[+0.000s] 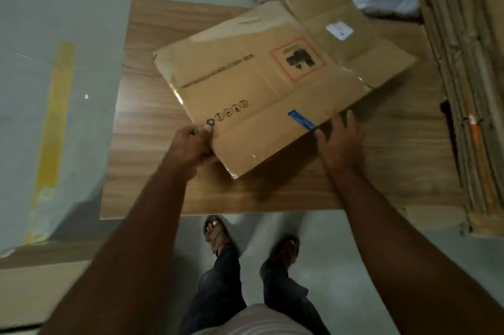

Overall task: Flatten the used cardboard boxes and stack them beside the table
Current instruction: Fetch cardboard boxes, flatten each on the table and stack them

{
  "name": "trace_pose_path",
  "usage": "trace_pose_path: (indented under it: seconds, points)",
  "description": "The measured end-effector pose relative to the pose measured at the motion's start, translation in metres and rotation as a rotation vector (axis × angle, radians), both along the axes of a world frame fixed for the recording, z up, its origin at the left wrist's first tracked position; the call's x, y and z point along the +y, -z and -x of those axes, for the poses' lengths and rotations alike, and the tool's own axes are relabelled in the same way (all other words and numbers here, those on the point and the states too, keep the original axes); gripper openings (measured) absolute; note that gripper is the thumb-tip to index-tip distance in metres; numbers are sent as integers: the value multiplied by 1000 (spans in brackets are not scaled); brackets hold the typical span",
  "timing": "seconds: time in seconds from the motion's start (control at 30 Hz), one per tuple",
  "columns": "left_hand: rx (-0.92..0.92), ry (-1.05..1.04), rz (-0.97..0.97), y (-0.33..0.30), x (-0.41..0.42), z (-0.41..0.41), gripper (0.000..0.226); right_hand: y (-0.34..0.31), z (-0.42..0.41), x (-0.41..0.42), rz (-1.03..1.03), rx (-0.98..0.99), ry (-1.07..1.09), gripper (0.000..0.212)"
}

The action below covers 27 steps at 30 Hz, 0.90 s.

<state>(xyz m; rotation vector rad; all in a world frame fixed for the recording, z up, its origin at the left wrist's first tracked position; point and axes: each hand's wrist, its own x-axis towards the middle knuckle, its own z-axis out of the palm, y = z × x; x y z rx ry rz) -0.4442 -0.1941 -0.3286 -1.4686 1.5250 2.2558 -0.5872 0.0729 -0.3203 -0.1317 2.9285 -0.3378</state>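
Brown flattened cardboard box (272,83) lies on wooden table (152,143). Left hand (195,146) pinches near corner; right hand (339,138) spread open at edge, grip unclear. Tall stack of flattened cartons (469,89) beside table; this one still to stack.

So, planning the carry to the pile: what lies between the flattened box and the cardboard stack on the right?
In the head view, only bare wooden table separates the flattened box from the stack; nothing stands there.
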Motion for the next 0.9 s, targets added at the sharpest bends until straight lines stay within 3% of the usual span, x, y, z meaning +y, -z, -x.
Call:
trace_pose_path:
  seconds: [0.07, 0.13, 0.2, 0.4, 0.5, 0.6, 0.7, 0.77, 0.83, 0.9]
  points:
    - [-8, -140, -69, 3, 36, -5, 31, -16, 5, -1, 356, -148, 316, 69]
    - [19, -229, -134, 4, 77, -8, 32, -29, -6, -3, 817, -452, 600, 65]
    - [35, -218, -192, 0, 120, -9, 32, -34, -34, 2, 966, -638, 636, 61]
    - [-36, 186, -233, -17, 227, -14, 31, -13, -68, 89, 982, -407, 736, 59]
    - [-49, -24, -276, -19, 241, -13, 25, -12, -50, 145, 936, -361, 635, 47]
    - [-31, -342, -259, -17, 225, -17, 21, -17, -31, 180, 653, -259, 424, 40]
    - [-29, -442, -171, -5, 197, -23, 42, -21, -19, 197, 403, -162, 332, 53]
    - [-47, -312, -70, -8, 190, -26, 42, -23, -17, 206, 335, -134, 297, 53]
    - [-75, -38, 96, -18, 194, -26, 30, -23, -17, 217, 290, -138, 260, 53]
    - [-125, 179, 247, -26, 203, -24, 32, -25, -16, 228, 281, -176, 245, 56]
